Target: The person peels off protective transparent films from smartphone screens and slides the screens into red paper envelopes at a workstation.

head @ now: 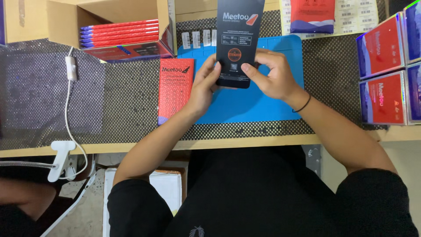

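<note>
Head view looks straight down on a worktop (52, 101) covered in dark dotted matting, with a blue mat (263, 105) laid at its middle. Both hands hold a tall black package (237, 39) above the blue mat: the left hand (205, 85) grips its lower left edge, the right hand (272, 72) clasps the lower right edge with the thumb pressed on the front. The package's top runs out of the frame. Just left of the left hand, a flat red packet (175, 87) lies half on the blue mat's left border, half on the matting. Beyond it stands an open cardboard box (118, 30) filled with red packets on edge. Red-and-blue boxes (386, 70) line the right edge, well apart from the right hand. The widest bare stretch of matting lies to the left, crossed only by a white cord (68, 101) near the worktop's front edge.
</note>
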